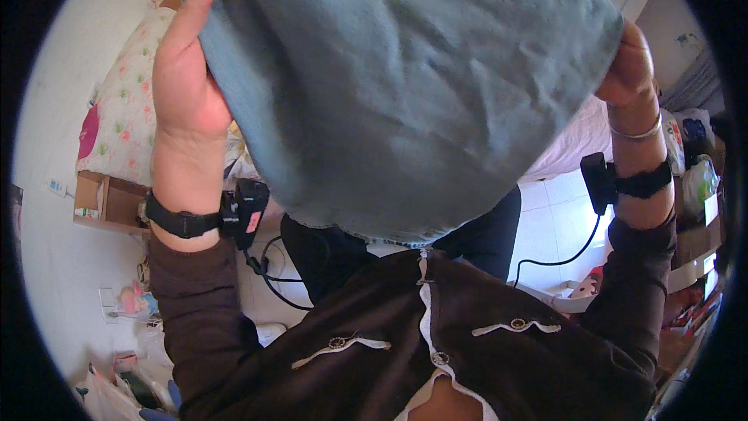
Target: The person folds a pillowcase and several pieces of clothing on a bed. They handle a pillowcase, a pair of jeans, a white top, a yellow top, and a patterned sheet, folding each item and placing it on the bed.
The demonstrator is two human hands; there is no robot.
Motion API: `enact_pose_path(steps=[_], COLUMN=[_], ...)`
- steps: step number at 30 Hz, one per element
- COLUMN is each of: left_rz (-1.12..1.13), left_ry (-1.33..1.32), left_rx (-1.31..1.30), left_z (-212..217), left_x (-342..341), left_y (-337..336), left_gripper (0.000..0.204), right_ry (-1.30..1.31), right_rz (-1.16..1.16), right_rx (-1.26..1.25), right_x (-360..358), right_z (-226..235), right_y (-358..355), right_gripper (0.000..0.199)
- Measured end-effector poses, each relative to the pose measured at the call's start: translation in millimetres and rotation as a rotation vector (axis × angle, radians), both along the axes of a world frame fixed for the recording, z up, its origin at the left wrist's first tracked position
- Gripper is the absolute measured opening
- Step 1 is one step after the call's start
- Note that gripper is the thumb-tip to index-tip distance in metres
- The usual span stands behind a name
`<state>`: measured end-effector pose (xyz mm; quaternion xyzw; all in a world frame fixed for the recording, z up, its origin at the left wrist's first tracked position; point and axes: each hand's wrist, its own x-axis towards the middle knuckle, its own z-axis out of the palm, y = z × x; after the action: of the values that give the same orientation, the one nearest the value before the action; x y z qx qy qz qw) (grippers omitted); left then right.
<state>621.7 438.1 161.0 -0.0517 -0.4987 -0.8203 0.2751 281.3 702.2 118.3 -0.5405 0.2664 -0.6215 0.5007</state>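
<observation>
A grey-blue cloth [405, 86] hangs spread out in front of me and fills the upper middle of the view. My left hand [183, 70] grips its left edge, thumb up along the fabric. My right hand [627, 66] holds the right edge, fingers mostly hidden behind the cloth. Both arms are raised in dark brown sleeves, and each wrist carries a black strapped device [248, 210] with a cable. A thin bracelet [637, 132] circles the right wrist. My dark brown top [436, 335] with buttons fills the lower view.
A bed with a floral pillow [128, 101] lies at the left and a pink sheet [573, 144] shows at the right. An open cardboard box [109, 203] sits by the wall. Clutter and bags [693, 179] crowd the right edge above a white tiled floor [549, 226].
</observation>
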Motion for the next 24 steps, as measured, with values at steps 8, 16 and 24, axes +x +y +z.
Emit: enact_pose_path(steps=[8, 16, 24], left_rz=[0.343, 0.455, 0.739], left_ry=[-0.245, -0.129, -0.138], left_rx=[-0.774, -0.812, -0.931], left_z=[14, 24, 36], left_x=[6, 12, -28], left_y=[1, -18, -28], left_gripper=[0.030, 0.033, 0.041], right_ry=[0.024, 0.306, 0.262], right_rz=[-0.391, -1.068, -1.019], right_rx=[0.046, -0.136, -0.021], right_x=[8, 39, 0], right_z=[8, 22, -14], right_y=[22, 36, 48], right_gripper=[0.051, 0.036, 0.036])
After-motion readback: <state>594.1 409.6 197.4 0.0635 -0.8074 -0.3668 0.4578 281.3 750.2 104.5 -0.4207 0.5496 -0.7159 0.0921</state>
